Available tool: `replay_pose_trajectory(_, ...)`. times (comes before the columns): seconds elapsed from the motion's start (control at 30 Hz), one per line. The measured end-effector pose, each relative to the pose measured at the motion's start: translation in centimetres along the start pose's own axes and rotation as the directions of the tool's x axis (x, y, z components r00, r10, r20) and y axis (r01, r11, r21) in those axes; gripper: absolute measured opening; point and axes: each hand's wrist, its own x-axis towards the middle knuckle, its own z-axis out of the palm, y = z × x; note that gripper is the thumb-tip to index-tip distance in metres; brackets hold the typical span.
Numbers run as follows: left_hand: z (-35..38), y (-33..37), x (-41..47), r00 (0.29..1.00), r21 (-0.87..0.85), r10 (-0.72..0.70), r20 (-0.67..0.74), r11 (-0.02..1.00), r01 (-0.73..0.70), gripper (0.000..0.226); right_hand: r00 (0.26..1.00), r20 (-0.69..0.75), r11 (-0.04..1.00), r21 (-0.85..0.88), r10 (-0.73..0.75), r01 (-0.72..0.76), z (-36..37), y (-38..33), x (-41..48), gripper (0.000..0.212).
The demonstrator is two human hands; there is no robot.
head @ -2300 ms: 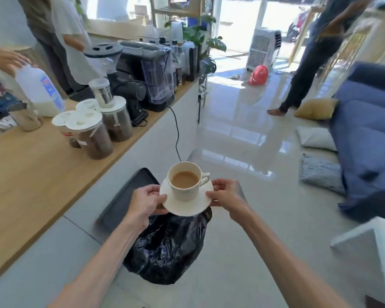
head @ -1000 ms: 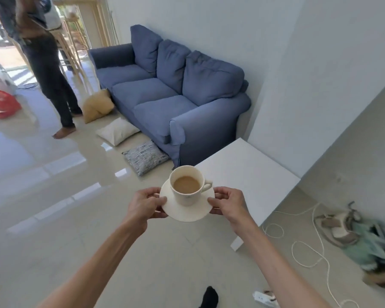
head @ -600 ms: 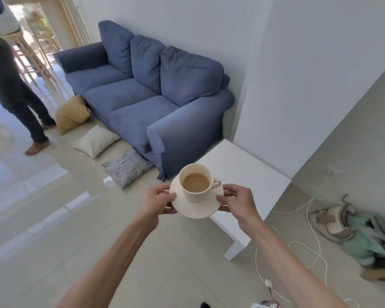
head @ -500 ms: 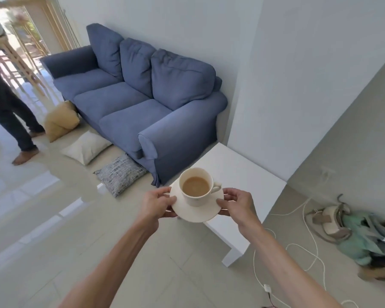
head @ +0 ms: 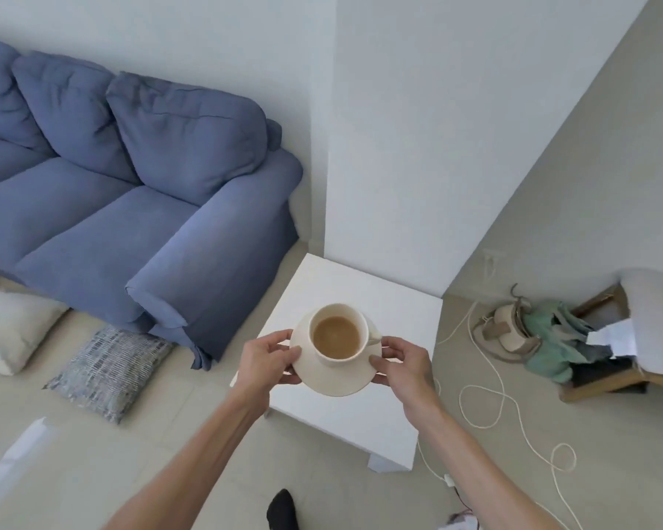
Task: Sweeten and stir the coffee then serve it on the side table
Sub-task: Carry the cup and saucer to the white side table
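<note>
Left hand (head: 269, 357) and right hand (head: 402, 363) each have a closed grip on opposite rims of the saucer (head: 335, 371). Cup (head: 337, 334) of coffee (head: 336, 337) sits on it, held above the white surface (head: 360, 415). Risk: tilting the saucer while lowering could slide the cup or slop coffee. Sofa (head: 131, 193) beyond.

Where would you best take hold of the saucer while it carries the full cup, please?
Grip the saucer at its rim on two opposite sides, as the left hand and right hand do. The cup fills the middle, and an even two-sided grip should keep the coffee level.
</note>
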Motion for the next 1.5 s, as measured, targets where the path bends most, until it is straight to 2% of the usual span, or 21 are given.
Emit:
replay_pose_trajectory(0.17,1.4,0.9,6.6,0.994,0.071,-0.015,0.106,0.997,0.007,0.028,0.991,-0.118,0.998,0.043,0.055,-0.050,0.8,1.1,4.0,0.023)
replay_pose_trajectory(0.3,3.2,0.2,11.2,0.987,0.104,-0.032,0.155,0.994,0.016,0.029,0.984,-0.157,0.995,0.057,0.086,-0.078,0.8,2.3,7.4,0.023)
replay_pose_trajectory(0.57,7.7,-5.9,22.1,0.975,0.169,-0.052,0.217,0.986,0.015,0.033,0.968,-0.203,0.989,0.059,0.146,-0.137,0.1,9.1,16.5,0.022)
replay_pose_trajectory(0.8,12.1,-12.6,31.0,0.972,0.192,-0.080,0.221,0.981,0.037,0.032,0.951,-0.243,0.981,0.052,0.192,-0.185,-0.7,16.5,24.9,0.022)
replay_pose_trajectory(1.07,16.0,-17.3,38.5,0.975,0.242,-0.078,0.207,0.970,0.026,0.035,0.942,-0.288,0.981,-0.033,0.175,-0.192,-1.4,22.2,32.7,0.017)
replay_pose_trajectory(1.5,18.7,-19.9,43.3,0.986,0.363,-0.059,0.153,0.932,-0.001,0.030,0.931,-0.324,0.973,-0.100,0.166,-0.208,-1.7,26.4,37.9,0.028)
